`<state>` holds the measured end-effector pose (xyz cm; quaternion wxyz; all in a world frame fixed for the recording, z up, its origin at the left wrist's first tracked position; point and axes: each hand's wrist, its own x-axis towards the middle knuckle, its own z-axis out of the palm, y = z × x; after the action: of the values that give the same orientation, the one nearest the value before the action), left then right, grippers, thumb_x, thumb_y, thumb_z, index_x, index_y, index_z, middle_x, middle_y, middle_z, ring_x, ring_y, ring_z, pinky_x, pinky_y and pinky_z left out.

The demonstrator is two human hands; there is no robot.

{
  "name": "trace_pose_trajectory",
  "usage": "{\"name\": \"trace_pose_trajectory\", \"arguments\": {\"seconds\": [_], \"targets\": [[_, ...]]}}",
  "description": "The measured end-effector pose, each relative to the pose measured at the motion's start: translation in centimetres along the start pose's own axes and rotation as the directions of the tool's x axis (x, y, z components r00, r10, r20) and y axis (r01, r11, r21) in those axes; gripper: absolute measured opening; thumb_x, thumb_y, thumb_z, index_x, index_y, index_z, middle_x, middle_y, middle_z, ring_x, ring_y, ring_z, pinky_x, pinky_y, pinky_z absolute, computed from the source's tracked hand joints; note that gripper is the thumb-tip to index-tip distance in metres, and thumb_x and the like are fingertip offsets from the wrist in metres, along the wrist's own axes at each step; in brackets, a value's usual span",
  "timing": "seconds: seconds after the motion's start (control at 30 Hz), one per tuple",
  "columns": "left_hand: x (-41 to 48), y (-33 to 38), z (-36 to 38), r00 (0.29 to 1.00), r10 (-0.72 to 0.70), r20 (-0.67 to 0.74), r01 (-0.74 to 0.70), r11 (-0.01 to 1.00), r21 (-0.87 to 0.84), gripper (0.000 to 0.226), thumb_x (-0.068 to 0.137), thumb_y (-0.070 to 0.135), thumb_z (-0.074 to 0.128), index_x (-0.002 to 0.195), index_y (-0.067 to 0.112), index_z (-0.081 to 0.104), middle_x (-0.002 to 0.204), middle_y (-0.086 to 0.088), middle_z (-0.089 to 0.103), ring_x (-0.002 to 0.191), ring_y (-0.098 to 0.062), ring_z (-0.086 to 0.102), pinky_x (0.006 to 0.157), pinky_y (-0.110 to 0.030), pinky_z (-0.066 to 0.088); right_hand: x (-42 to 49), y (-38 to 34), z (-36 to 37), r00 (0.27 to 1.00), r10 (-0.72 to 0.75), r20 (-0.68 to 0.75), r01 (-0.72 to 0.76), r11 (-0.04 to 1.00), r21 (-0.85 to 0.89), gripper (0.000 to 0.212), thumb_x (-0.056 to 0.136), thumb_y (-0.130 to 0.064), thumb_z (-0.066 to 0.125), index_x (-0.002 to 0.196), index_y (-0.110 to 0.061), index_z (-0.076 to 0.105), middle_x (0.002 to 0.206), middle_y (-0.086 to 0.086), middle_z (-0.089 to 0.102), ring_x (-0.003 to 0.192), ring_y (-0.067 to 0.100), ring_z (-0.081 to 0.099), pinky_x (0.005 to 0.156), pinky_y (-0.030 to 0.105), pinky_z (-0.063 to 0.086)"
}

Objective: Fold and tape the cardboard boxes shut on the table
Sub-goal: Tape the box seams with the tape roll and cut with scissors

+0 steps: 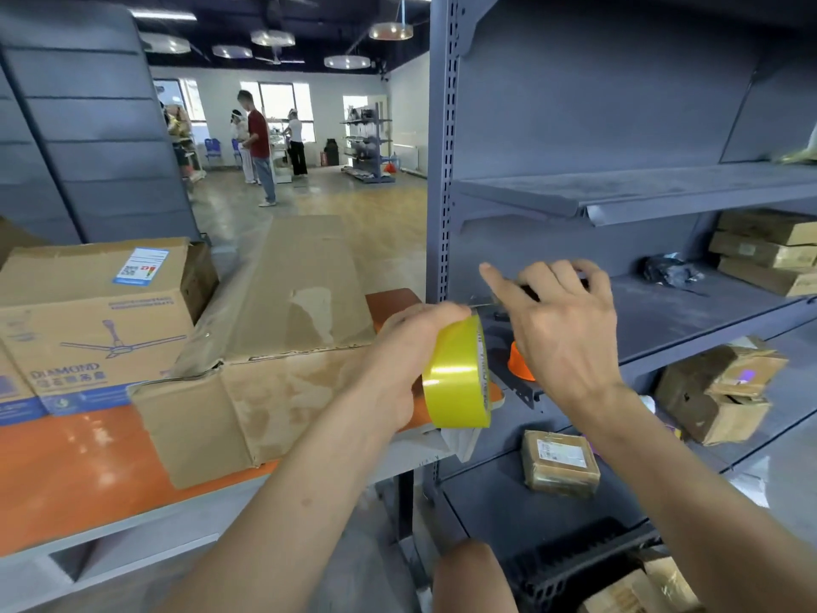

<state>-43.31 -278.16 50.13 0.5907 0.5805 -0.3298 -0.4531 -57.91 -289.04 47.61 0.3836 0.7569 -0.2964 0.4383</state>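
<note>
Two hands are held up beside the shelf [689, 303]. The tape [455, 373] is gripped by the left hand [406, 347], fingers [437, 314] curled round it. A dark tool [530, 292] is clasped by the right hand [566, 329], forefinger outstretched. A long box [287, 369] is seen lying on the table [66, 462].

A cardboard box [309, 280] lies on the table [66, 462], a fan carton [97, 320] to its left, a shelf rack [641, 188] right.

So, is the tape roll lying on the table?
No, the left hand holds the tape roll in the air, the right hand gripping a dark tool beside it.
</note>
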Motion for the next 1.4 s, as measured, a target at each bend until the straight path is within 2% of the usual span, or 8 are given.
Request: {"name": "trace_pose_trajectory", "arguments": {"seconds": [0.17,0.37,0.67,0.83,1.03,1.13,1.27,1.4], "targets": [[-1.8,0.7,-1.8,0.989,-0.095,0.116,0.110,0.986,-0.122,0.018,0.090,0.029,0.069,0.097,0.013,0.071,0.089,-0.012,0.069,0.078,-0.029,0.067,0.083,-0.044,0.058,0.5,-2.4,0.1,0.994,0.061,0.094,-0.053,0.995,-0.084,0.055,0.091,-0.004,0.036,0.139,-0.022,0.055,0.097,0.013,0.051,0.094,0.032,0.043,0.105,0.057,0.035],[-4.5,0.4,-3.7,0.985,-0.099,0.140,0.120,0.981,-0.151,0.032,0.095,0.020,0.065,0.065,0.011,0.067,0.045,-0.001,0.057,0.034,-0.014,0.054,0.039,-0.016,0.044,1.1,-4.8,1.8,0.947,0.087,0.308,-0.040,0.987,-0.157,0.037,0.087,-0.007,0.060,0.120,-0.023,0.058,0.100,0.011,0.053,0.094,0.032,0.046,0.093,0.048,0.035],[-6.2,-0.6,-6.2,0.983,0.183,-0.018,-0.184,0.981,-0.069,0.009,0.092,0.018,0.071,0.094,0.010,0.076,0.087,-0.007,0.072,0.074,-0.019,0.064,0.059,-0.026,0.052,-1.5,-9.0,7.4,0.405,0.078,0.911,-0.429,0.896,0.114,0.049,0.101,-0.026,0.046,0.146,-0.011,0.031,0.142,0.016,0.045,0.133,0.036,0.044,0.104,0.045,0.044],[-6.6,-1.0,-6.9,0.956,0.246,-0.161,-0.259,0.964,-0.065,0.009,0.089,0.020,0.075,0.095,0.014,0.078,0.079,0.005,0.071,0.070,-0.010,0.062,0.061,-0.022,0.050,-2.6,-10.7,9.6,0.332,0.030,0.943,-0.491,0.859,0.145,0.055,0.104,-0.039,0.042,0.154,-0.017,0.030,0.154,0.013,0.037,0.141,0.037,0.034,0.117,0.047,0.030],[-6.0,-1.2,-8.1,0.874,0.417,-0.251,-0.420,0.906,0.041,0.008,0.088,0.018,0.077,0.083,0.024,0.080,0.082,0.010,0.077,0.074,0.000,0.067,0.070,-0.019,0.051,-1.0,-10.0,3.9,0.577,0.249,0.778,-0.751,0.537,0.385,0.027,0.098,-0.012,0.055,0.123,-0.018,0.061,0.120,0.011,0.064,0.116,0.034,0.058,0.094,0.042,0.048],[-5.5,-1.1,-8.3,0.791,0.522,-0.318,-0.489,0.853,0.183,0.013,0.087,0.021,0.079,0.078,0.030,0.081,0.084,0.011,0.078,0.084,-0.006,0.071,0.083,-0.026,0.054,0.3,-10.5,-2.9,0.679,0.315,0.664,-0.734,0.251,0.632,0.024,0.099,-0.047,0.042,0.103,-0.031,0.060,0.087,-0.005,0.067,0.086,0.023,0.065,0.081,0.047,0.052],[-5.5,-0.1,-8.1,0.763,0.567,-0.310,-0.504,0.822,0.265,0.010,0.084,0.032,0.080,0.078,0.039,0.080,0.082,0.011,0.078,0.087,-0.018,0.074,0.088,-0.044,0.059,1.2,-12.4,-8.4,0.734,0.143,0.664,-0.672,0.013,0.740,0.047,0.090,-0.069,0.044,0.123,-0.039,0.060,0.118,-0.020,0.066,0.114,0.001,0.060,0.098,0.032,0.048],[-5.7,0.7,-8.9,0.772,0.595,-0.223,-0.505,0.788,0.353,0.005,0.082,0.039,0.078,0.077,0.038,0.081,0.069,0.007,0.072,0.057,-0.017,0.064,0.058,-0.034,0.053,1.9,-13.7,-8.6,0.758,0.048,0.651,-0.652,0.012,0.758,0.051,0.099,-0.027,0.063,0.146,-0.024,0.044,0.138,-0.010,0.058,0.129,0.005,0.053,0.112,0.035,0.041]]}}
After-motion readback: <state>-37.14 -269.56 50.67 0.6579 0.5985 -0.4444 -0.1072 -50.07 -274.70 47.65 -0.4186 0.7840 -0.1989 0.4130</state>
